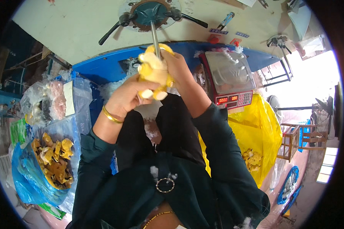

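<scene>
Both hands are closed on a small yellow plush toy [153, 72] with cream-coloured paws. The toy sits on the end of a metal tube [154, 36], which comes out of a dark round fitting [151, 14] with black handles on a pale machine panel. My left hand [130, 91] grips the toy's lower left side near its feet. Higher up, my right hand [176, 68] wraps round its right side by the tube. The tube's end is hidden by the toy and fingers.
To the right stands a red digital scale [231, 76] with a clear plate. A yellow bag [252, 126] below it holds plush pieces. On the left, a blue bag [26, 175] contains yellow plush skins [53, 160]. White fluff [112, 87] lies along the blue ledge [103, 65]. Pliers [226, 20] rest on the panel.
</scene>
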### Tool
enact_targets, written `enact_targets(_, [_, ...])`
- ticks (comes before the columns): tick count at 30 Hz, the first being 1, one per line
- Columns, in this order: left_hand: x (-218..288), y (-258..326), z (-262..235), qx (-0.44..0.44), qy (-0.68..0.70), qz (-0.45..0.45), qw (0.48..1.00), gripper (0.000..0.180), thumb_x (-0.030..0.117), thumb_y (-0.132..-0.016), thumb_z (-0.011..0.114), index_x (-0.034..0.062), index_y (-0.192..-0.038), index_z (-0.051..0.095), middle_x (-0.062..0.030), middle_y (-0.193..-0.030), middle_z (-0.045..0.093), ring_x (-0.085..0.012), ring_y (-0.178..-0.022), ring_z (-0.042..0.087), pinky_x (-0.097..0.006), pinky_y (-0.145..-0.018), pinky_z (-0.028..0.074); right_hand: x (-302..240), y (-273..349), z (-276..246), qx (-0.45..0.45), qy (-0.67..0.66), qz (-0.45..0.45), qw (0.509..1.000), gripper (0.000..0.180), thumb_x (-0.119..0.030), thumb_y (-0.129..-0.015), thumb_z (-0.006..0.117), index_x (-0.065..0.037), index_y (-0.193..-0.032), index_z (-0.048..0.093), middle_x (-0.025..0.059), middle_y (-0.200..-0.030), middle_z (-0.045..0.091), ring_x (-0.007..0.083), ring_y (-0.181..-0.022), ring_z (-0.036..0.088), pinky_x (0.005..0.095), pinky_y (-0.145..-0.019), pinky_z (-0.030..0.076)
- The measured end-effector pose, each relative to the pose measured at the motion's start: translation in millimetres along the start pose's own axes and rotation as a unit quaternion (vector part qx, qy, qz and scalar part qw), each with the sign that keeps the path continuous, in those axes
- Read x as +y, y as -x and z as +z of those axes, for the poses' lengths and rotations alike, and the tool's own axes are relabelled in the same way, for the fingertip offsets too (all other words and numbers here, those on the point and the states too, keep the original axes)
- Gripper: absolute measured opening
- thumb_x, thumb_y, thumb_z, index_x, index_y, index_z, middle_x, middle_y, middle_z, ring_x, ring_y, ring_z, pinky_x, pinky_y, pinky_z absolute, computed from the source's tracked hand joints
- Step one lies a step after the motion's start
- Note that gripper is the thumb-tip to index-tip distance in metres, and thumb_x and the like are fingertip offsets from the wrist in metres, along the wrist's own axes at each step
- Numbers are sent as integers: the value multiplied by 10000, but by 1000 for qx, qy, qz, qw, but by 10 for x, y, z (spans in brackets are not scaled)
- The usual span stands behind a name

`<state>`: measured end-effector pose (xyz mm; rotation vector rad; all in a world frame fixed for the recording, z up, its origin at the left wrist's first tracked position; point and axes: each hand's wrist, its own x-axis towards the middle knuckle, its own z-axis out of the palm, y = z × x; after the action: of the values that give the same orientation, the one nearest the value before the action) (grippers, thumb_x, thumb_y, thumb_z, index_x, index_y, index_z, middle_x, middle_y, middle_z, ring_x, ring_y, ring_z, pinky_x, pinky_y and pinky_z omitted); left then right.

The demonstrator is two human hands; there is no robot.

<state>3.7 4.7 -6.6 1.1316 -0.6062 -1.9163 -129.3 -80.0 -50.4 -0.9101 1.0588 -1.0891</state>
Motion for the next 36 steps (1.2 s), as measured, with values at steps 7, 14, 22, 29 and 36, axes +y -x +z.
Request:
enact_targets(7, [232, -762, -357, -85, 24, 35, 995, 290, 140, -857, 680, -10, -1073, 556, -50, -812, 591, -77, -524, 488, -189, -407, 341, -106, -772, 209, 72, 88, -30, 993, 353, -208, -867, 572, 117, -1001, 600, 177, -903, 655, 240, -733, 657, 360, -626, 518])
enact_targets(14, [46, -439, -547, -137, 8, 59, 989, 302, 90, -858, 658, -16, -1125, 565, -55, -907, 631, -101, -696, 612, -209, -512, 458, -56, 63, 129, 40, -108, -4, 993, 283, -203, -929, 517, 60, -1010, 582, 117, -893, 638, 192, -770, 648, 313, -678, 534])
enact_targets(22, [147, -936, -716, -27, -182, 146, 972, 308, 21, -839, 638, -32, -1134, 567, -80, -1064, 643, -150, -925, 647, -265, -817, 522, 134, -362, 131, 87, 20, -130, 987, 278, -216, -932, 523, 51, -996, 569, 102, -852, 616, 150, -729, 588, 298, -620, 476])
enact_targets(29, [-222, -536, -539, -66, -116, 163, 977, 317, 78, -883, 634, -2, -1180, 555, -45, -1080, 633, -117, -982, 600, -265, -865, 486, 134, 12, 28, 55, -33, -86, 994, 244, -209, -941, 532, 28, -954, 588, 62, -809, 607, 122, -692, 589, 274, -606, 491])
enact_targets(36, [-245, -339, 65, -115, 96, 134, 980, 403, 156, -902, 638, 7, -1251, 500, -97, -1147, 617, -190, -1007, 636, -319, -866, 538, -104, -223, -133, -105, 65, 55, 991, 295, -227, -904, 556, 35, -1007, 644, 110, -907, 678, 176, -776, 668, 310, -655, 533])
